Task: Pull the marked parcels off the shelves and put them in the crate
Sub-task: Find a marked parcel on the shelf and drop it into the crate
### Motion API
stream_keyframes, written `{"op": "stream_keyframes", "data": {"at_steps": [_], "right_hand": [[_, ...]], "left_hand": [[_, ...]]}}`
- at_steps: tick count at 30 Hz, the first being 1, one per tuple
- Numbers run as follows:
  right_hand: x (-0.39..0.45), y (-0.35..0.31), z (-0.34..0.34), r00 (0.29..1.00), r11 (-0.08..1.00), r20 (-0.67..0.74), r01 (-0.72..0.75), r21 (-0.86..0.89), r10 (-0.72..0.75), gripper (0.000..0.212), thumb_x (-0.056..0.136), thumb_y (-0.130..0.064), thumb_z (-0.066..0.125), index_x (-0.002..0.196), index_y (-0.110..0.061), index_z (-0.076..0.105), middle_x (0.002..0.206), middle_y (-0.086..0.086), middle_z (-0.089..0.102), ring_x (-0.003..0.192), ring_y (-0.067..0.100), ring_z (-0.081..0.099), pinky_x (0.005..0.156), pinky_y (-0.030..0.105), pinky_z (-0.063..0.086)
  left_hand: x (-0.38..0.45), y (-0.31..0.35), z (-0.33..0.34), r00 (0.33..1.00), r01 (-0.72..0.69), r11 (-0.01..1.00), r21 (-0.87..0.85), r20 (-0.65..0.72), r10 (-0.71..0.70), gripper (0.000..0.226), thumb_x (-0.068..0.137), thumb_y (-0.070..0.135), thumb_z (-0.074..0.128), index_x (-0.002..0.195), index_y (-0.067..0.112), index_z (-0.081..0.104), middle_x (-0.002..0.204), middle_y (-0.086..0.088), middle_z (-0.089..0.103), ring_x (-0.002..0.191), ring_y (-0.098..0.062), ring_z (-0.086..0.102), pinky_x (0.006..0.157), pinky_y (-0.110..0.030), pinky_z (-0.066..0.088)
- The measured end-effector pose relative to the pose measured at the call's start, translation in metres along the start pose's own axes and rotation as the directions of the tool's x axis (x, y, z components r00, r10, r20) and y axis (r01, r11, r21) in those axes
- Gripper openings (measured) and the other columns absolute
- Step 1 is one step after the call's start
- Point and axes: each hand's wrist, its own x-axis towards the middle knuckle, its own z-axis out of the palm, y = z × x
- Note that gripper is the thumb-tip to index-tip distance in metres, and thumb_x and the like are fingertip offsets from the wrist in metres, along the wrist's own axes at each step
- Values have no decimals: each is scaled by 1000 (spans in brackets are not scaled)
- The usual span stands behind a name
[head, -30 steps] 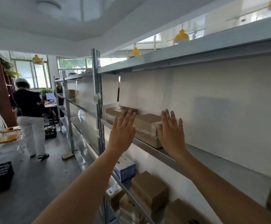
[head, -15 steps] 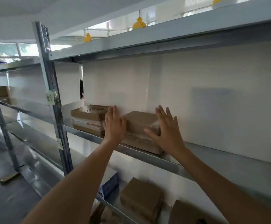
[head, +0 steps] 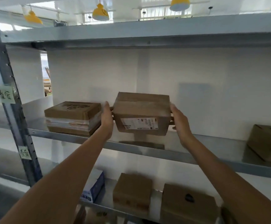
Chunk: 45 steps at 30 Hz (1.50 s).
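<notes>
While the left hand (head: 107, 118) and right hand (head: 179, 122) clamp the short ends of the labelled cardboard parcel (head: 142, 113), it hangs between them just above the metal shelf (head: 212, 145), long axis crosswise, both hands equally near.

**Metal shelving and its load**

Middle shelf (head: 76, 139): a flat stack of cardboard parcels (head: 73, 118) at centre left; another brown box (head: 267, 143) at the right edge. Lower shelf (head: 108, 185), bottom of frame: a blue-and-white carton (head: 94, 185) and two brown boxes (head: 132, 191) (head: 188, 202).
</notes>
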Motion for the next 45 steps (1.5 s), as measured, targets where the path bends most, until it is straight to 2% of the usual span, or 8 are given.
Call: {"op": "stream_keyframes", "data": {"at_steps": [6,11,14,18,25,31,38,45], "right_hand": [[0,-12,-3,997,991,62,-62,122,55,29,96,-57,41,104,-38,61,124,-7,63,118,16,55,106,43,40],[-7,-9,-4,995,994,99,-14,104,3,24,97,-47,48,118,-38,57,105,-15,68,96,4,64,78,31,54],[-8,-4,-4,999,1000,32,1,22,-2,53,93,-50,55,140,-26,45,120,-3,64,105,15,64,85,38,57],[-7,2,-5,1000,997,-10,13,-76,-14,47,94,-47,55,133,-22,52,109,1,65,93,11,63,73,26,48],[-6,-5,-11,997,997,17,-71,25,71,27,94,-49,51,103,-27,66,102,-2,69,96,15,62,92,36,49],[-6,6,-14,967,963,-31,-256,-81,254,42,85,-62,55,92,-22,60,102,5,65,90,20,61,84,38,51],[-6,21,-12,959,945,-129,-275,-178,254,90,75,-80,50,120,-2,64,121,19,63,104,28,61,95,45,48],[-2,-35,9,862,845,-277,266,-464,-424,79,92,-60,48,154,-21,20,160,7,16,147,26,11,117,49,12]], "left_hand": [[3,6,8,994,-35,999,-9,101,36,55,100,57,19,106,25,64,93,7,66,97,-13,59,97,-37,40],[-3,-2,13,985,20,999,-34,169,-14,50,98,59,23,110,25,58,89,4,66,86,-12,62,80,-34,50],[-6,-7,10,985,-16,999,35,172,9,52,98,60,24,109,23,58,92,2,67,86,-11,61,84,-33,48],[-5,-12,5,985,-86,992,92,160,70,49,99,53,33,125,21,59,115,-2,68,103,-15,63,89,-30,49],[-9,-2,6,984,-135,986,102,130,121,36,99,50,37,87,28,63,91,1,65,86,-17,57,82,-35,46],[-12,-17,11,972,-40,939,342,233,-44,62,78,81,39,93,25,59,108,-7,65,102,-27,62,99,-46,49],[-8,-30,20,973,7,926,379,211,-94,61,79,80,38,95,24,57,117,-12,64,105,-31,61,100,-49,48],[-19,4,-8,938,-335,896,291,17,345,45,101,42,41,126,9,59,119,-2,63,112,-18,58,93,-26,42]]}}
